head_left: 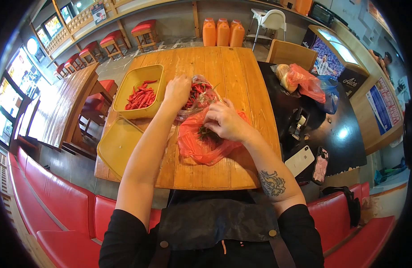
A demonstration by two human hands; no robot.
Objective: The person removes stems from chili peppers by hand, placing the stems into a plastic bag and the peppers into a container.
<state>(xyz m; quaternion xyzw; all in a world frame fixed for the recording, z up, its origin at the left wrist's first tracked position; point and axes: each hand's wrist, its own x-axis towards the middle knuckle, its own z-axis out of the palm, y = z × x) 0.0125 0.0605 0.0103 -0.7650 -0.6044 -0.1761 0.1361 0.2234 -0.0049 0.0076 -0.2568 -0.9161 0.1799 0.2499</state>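
Note:
My left hand [178,92] is closed, its fingertips hidden, between the yellow tub and a clear plastic bag [210,99] of red chillies [197,91]. Whatever it holds cannot be made out. Over a red plastic bag [192,145] my right hand [223,119] has its fingers pinched together; I cannot tell what is in them. Dark green stems [209,134] lie in the opening of that bag, just below these fingers. Loose red chillies [141,97] cover part of the bottom of the yellow tub [157,76]. Its yellow lid [118,145] lies flat beside my left forearm.
Everything stands on a wooden table [241,80]. To the right, a black table [344,143] carries a white phone [300,161], a pink-cased phone [321,165] and filled plastic bags [306,82]. Orange jugs [222,33] stand beyond the far edge. Red benches [58,185] are near me.

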